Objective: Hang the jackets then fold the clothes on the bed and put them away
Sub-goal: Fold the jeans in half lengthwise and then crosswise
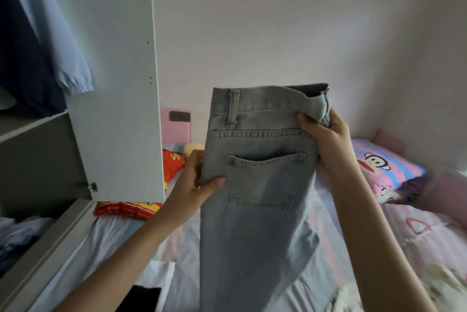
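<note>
**Jeans up, leg laid on leg**

The light grey jeans (260, 185) hang dead centre over the bed (429, 233), waistband at 12 o'clock, legs dropping to 6; right hand (328, 142) clamps the waistband corner at 2 o'clock; left hand (194, 180) pinches the seat edge at 9, lower down; long axis vertical, so I reckon the next fold lowers them lengthwise onto the bed.

bed (113, 248) with pale sheet, monkey-print pillow (386, 165) at right, red cushion (174, 162) at left, maybe a plush toy (193, 148)
</note>
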`<state>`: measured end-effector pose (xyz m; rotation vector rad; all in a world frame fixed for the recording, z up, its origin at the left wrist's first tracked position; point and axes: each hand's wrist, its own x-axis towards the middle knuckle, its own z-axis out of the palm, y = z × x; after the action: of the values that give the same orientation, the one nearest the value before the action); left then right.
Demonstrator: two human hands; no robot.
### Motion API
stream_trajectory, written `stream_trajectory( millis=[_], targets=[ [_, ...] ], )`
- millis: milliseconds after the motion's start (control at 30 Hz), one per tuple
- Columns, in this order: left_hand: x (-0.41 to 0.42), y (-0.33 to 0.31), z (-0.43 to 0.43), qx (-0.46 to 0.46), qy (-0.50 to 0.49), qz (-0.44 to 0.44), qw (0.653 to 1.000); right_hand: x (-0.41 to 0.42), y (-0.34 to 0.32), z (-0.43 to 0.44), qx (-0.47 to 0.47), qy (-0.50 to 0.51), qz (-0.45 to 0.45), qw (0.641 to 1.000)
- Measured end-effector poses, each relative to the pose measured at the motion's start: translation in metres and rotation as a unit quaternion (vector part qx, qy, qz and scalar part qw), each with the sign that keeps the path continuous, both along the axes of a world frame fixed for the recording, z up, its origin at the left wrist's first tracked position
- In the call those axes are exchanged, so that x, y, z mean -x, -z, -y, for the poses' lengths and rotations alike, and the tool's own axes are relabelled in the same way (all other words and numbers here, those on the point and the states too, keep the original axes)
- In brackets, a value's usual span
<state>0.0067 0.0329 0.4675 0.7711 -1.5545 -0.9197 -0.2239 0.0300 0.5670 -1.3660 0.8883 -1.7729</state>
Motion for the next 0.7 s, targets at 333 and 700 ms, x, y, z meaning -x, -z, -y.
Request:
stream_trajectory(
  millis=[333,700],
  targets=[
    [0.022,-0.094,0.043,0.138,-0.041,0.07,0.987,0.046,-0.077,0.02,0.124,0.182,-0.219,0.951],
    [-0.008,-0.064,0.009,-0.112,0.229,0.177,0.951,0.062,-0.019,0.013,-0.353,-0.181,-0.301,0.867]
  ],
)
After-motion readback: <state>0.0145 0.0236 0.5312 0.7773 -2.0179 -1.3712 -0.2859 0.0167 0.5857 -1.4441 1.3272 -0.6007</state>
